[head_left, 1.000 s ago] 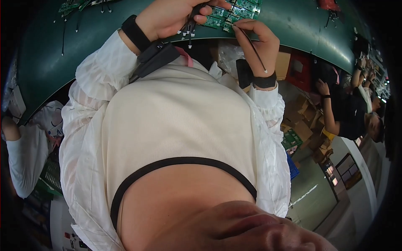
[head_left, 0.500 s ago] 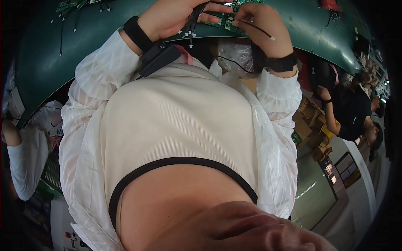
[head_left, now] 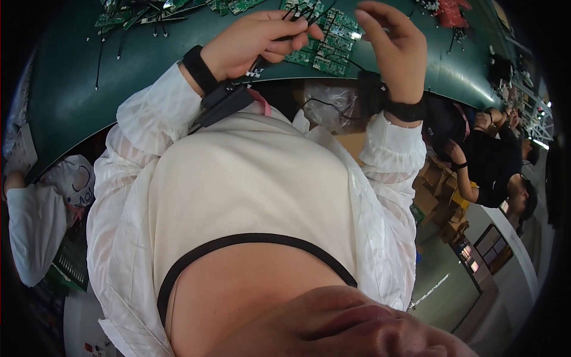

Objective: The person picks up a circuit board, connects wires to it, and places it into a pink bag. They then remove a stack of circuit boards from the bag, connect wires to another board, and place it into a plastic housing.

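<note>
Drawn back from the circuit boards since half a second ago, our right hand (head_left: 401, 56) now hangs just to their right, thumb and fingers loosely curled with a gap between them, and we see no cable in its grasp where one showed before. Our left hand (head_left: 253, 41) is closed around a bundle of black cables (head_left: 259, 62), its fingers curled at the left edge of the boards and white connectors (head_left: 254, 73) dangling below the palm. The green circuit boards (head_left: 336, 44) lie in a block on the dark green tabletop (head_left: 71, 113), between our two hands and near its edge, with a single black cable (head_left: 350, 60) running from them toward our right wrist. More green boards (head_left: 128, 16) sit at upper left; a red bag (head_left: 452, 13) lies at upper right. Beyond, a co-worker in a dark shirt (head_left: 491, 149) stands near cardboard boxes (head_left: 437, 193).
</note>
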Available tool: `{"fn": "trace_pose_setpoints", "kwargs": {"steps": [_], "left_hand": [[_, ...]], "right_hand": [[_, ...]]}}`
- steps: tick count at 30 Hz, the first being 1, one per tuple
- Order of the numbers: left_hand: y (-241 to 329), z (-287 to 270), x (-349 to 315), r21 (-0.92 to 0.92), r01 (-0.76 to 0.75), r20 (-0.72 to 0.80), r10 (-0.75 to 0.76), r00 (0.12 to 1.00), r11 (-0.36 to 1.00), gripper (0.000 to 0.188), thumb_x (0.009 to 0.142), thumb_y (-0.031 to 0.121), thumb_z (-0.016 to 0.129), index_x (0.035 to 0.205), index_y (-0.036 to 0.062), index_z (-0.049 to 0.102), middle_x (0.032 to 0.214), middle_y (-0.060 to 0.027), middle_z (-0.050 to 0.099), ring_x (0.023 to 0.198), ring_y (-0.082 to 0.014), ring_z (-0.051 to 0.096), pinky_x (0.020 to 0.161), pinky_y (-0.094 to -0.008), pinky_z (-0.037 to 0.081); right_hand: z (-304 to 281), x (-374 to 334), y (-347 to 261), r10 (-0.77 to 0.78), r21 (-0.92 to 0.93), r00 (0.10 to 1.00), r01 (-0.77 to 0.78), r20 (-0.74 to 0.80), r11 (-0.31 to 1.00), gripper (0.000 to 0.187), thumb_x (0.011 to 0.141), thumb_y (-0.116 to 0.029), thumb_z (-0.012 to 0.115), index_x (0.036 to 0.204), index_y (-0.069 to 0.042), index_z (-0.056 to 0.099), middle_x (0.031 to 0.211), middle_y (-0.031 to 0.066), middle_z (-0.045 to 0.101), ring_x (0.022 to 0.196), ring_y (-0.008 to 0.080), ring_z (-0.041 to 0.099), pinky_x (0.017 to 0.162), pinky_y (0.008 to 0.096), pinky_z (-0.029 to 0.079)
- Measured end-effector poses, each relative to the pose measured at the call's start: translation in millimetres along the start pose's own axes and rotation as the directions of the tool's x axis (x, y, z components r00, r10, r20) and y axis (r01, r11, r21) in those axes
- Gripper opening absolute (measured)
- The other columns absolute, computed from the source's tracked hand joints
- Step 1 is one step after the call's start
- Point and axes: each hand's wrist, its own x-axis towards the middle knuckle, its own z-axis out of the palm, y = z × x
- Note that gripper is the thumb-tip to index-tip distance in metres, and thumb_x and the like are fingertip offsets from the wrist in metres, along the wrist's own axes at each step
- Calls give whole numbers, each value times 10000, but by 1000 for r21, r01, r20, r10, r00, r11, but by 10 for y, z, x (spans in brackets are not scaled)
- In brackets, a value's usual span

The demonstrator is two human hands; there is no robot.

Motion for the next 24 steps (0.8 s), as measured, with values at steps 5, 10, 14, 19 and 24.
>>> {"fn": "trace_pose_setpoints", "kwargs": {"steps": [5,10,14,19,24], "left_hand": [[59,73,-46,51,-1,54,-2,999,999,295,1058,231,502,1174,-10,627,814,44,544,536,7,330,453,-159,257],[78,163,-17,88,-3,-94,12,995,996,322,1066,232,491,1244,-27,563,833,40,542,538,23,311,450,-156,255],[59,70,-18,90,20,-108,-10,994,996,316,1062,228,504,1241,-26,560,845,34,557,537,23,315,446,-155,251],[111,55,-33,56,38,-81,-34,996,998,294,1053,228,528,1205,-21,572,824,42,535,533,24,308,437,-159,229],[155,16,11,-302,143,-6,-152,988,942,222,1066,211,494,1067,10,586,868,-7,595,510,-6,313,443,-172,232]], "right_hand": [[80,121,17,314,770,918,-378,242,514,194,915,-7,663,1105,-9,627,923,33,681,719,107,638,621,233,520],[38,93,193,303,855,934,-307,188,417,232,894,5,688,1113,-25,620,901,23,666,712,92,630,631,218,523],[289,70,678,5,997,998,-57,57,49,234,888,16,686,1107,-35,620,896,22,661,713,93,631,634,216,526],[-17,-53,527,290,828,953,-232,88,511,237,901,46,646,1120,-37,611,927,18,661,795,91,639,685,230,541],[-69,-47,789,272,879,959,-198,82,433,198,917,5,657,1114,28,653,1007,112,713,846,180,697,732,296,580]]}}
